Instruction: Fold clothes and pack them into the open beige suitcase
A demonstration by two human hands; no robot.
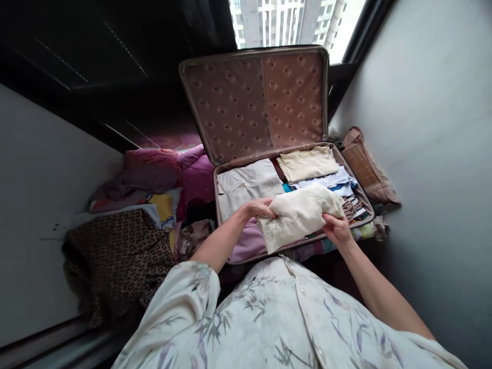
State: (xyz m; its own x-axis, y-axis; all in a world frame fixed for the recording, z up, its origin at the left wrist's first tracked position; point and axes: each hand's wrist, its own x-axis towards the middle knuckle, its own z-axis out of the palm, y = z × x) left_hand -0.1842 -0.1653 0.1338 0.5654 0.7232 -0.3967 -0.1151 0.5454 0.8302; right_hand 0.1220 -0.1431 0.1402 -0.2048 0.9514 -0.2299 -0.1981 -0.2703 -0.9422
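A folded cream garment (300,215) is held between my two hands, above the near part of an open suitcase (230,261). My left hand (261,207) grips its left end, thumb on top. At its right end my right hand (337,228) pinches the edge. Inside the suitcase, folded white clothes (249,184) lie on the left and a pink folded cloth (248,243) lies nearer me. A folded pale yellow garment (307,163) sits at the back right, with white and blue clothes (326,180) in front of it. The held garment hides part of the contents.
The suitcase lid (257,102) stands raised at the back, below a window (292,23). On the left are a brown patterned cloth (123,256) and a heap of pink bedding (196,171). A brown bag (367,166) stands between the suitcase and the right wall (434,128).
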